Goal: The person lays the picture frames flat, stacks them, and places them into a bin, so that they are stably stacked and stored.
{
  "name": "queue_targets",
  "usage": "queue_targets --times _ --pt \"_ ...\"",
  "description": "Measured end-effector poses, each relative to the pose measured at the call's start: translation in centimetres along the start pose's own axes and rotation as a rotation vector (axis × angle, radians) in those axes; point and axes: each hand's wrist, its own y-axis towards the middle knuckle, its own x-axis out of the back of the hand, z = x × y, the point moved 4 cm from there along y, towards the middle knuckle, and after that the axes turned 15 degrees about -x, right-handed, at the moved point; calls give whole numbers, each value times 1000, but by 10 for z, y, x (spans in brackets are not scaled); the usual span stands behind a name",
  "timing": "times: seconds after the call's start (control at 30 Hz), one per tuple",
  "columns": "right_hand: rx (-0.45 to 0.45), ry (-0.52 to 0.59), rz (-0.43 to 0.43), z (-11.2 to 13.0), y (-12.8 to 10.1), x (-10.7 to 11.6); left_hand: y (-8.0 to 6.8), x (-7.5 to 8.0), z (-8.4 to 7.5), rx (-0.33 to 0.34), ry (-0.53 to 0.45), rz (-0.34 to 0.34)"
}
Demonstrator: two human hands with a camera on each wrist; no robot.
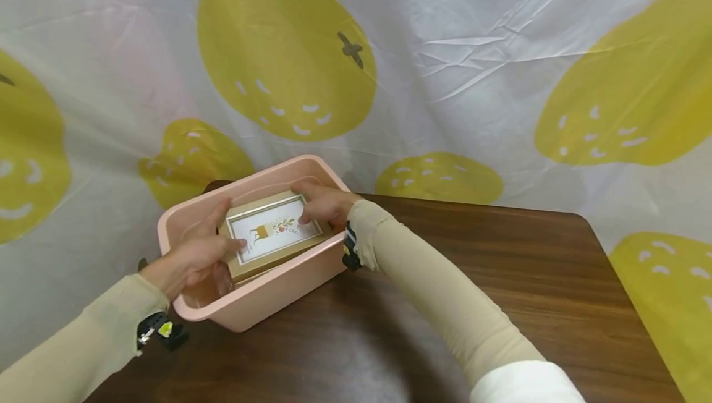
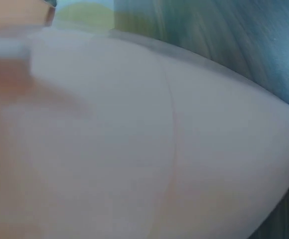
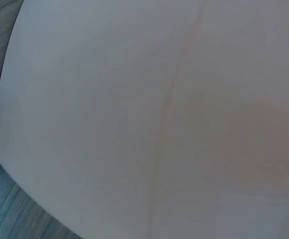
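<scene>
A picture frame (image 1: 272, 230) with a light tan border and a small printed drawing lies face up inside a pink plastic basin (image 1: 278, 295) in the head view. My left hand (image 1: 203, 251) holds its left end, thumb over the lower left corner and index finger stretched along the left edge. At the right end, my right hand (image 1: 322, 202) grips the frame with the thumb on its face; its other fingers are partly hidden. Both wrist views are filled mostly by the basin's blurred pale wall (image 3: 84, 119).
The basin stands at the left part of a dark wooden table (image 1: 500, 267), near its back edge. Behind the table hangs a pale curtain (image 1: 445, 81) with large yellow fruit prints. The basin's raised rim surrounds both hands.
</scene>
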Motion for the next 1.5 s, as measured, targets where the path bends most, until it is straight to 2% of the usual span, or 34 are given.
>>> queue_targets --times 0.17,0.37,0.53,0.63,0.73,0.83,1.0,1.17,1.37,1.43,1.5 --pt "43 -32 -51 2 -2 3 3 0 -2 -66 -25 -31" --pt "90 -106 -131 2 -5 11 6 -4 -4 -71 -69 -32" --pt "134 -132 -174 2 -12 17 5 -7 -15 -83 -30 -21" --pt "206 -105 -198 4 -24 19 -1 -8 -23 -44 -37 -6" --pt "277 -38 -218 6 -39 21 -8 -8 -34 -50 29 -4" --pt "323 21 -230 6 -53 23 -14 -9 -45 -104 134 -10" --pt "435 18 -236 5 -76 21 -23 -16 -58 -179 117 -4" --pt "516 -63 -257 1 -105 15 -36 -26 -73 -300 144 12" --pt "584 -135 -300 -14 -143 11 -54 -52 -82 -455 152 14" --pt "610 -161 -341 -23 -157 12 -59 -64 -83 -511 156 13" --pt "640 -232 -414 -33 -172 13 -64 -76 -84 -572 190 26"
